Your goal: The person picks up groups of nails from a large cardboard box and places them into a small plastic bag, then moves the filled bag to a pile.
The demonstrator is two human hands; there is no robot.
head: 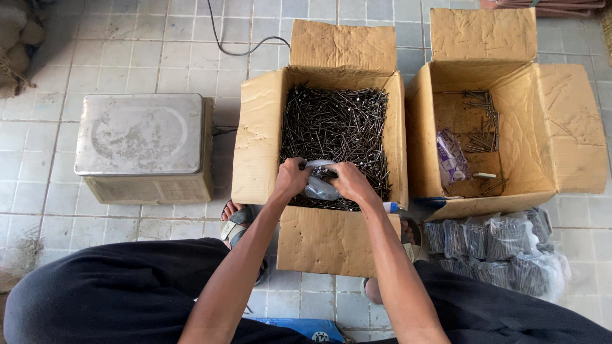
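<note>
Plastic bag [317, 185] of nails, just one, gripped by left hand [291, 180] at 9 o'clock and right hand [349, 181] at 3, over one of two cardboard boxes [258, 137].

Off to my left, well apart from my hands, sits a worn metal scale [144, 143] on the tiled floor [127, 44]. To my right stands 1 nearly empty cardboard box [561, 127] holding a purple packet [451, 157]. Just below it lie filled clear bags [497, 245]. A black cable [239, 44] trails beyond.
</note>
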